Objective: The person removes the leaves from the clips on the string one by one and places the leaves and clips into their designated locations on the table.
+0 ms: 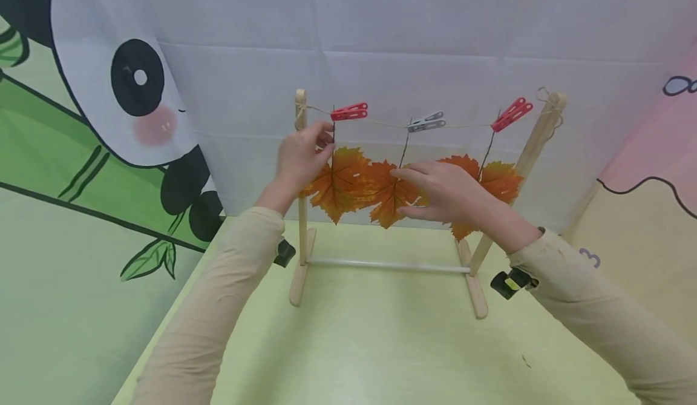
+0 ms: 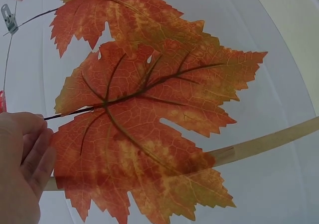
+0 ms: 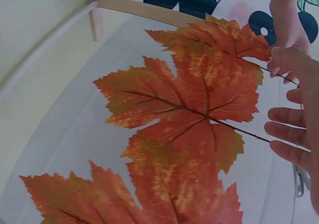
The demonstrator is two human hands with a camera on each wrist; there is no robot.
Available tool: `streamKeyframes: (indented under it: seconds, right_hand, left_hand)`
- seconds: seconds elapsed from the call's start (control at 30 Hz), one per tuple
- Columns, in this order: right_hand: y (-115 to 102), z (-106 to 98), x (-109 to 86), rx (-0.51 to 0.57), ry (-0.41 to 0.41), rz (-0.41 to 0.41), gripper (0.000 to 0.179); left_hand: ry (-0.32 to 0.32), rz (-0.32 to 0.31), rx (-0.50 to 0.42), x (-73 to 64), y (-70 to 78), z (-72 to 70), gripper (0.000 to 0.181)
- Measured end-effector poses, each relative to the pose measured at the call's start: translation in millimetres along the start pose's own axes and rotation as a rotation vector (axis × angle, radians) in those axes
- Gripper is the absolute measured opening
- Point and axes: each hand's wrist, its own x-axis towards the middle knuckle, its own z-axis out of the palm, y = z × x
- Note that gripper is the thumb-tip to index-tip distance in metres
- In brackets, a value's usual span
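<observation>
Three orange artificial maple leaves hang by dark stems from a string on a wooden stand. My left hand (image 1: 305, 154) pinches the stem of the left leaf (image 2: 144, 104) with thumb and fingers, below a red clothespin (image 1: 349, 112). At the middle leaf (image 3: 204, 116), my right hand (image 1: 449, 190) has its fingers extended beside the stem, partly covering the leaf in the head view. Above it a grey clothespin (image 1: 426, 123) clips that stem to the string. Another red clothespin (image 1: 512, 115) holds the right leaf (image 1: 498, 181), which is partly behind my right hand.
The stand's left post (image 1: 302, 211) and right post (image 1: 539, 132) rise from wooden feet, joined low down by a white rod (image 1: 386, 264). It stands on a pale yellow-green table (image 1: 370, 344). Behind hangs a white cloth (image 1: 245, 90) with a printed panda at left.
</observation>
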Motion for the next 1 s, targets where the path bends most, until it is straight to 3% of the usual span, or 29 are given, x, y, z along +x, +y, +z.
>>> streamKeyframes:
  seconds: [0.37, 0.67, 1.0]
  right_hand:
    - [1, -24, 26.9, 0.036, 0.091, 0.028, 0.058]
    - [8, -35, 52.9, 0.062, 0.301, -0.049, 0.050]
    - [15, -39, 75.6, 0.068, 0.365, 0.021, 0.045]
  left_hand:
    - [0.014, 0.014, -0.009, 0.6, -3.1, 1.2, 0.020]
    - [0.017, 0.020, -0.021, 0.1, -2.3, -1.9, 0.017]
    - [0.014, 0.017, -0.027, 0.4, -2.3, -2.0, 0.016]
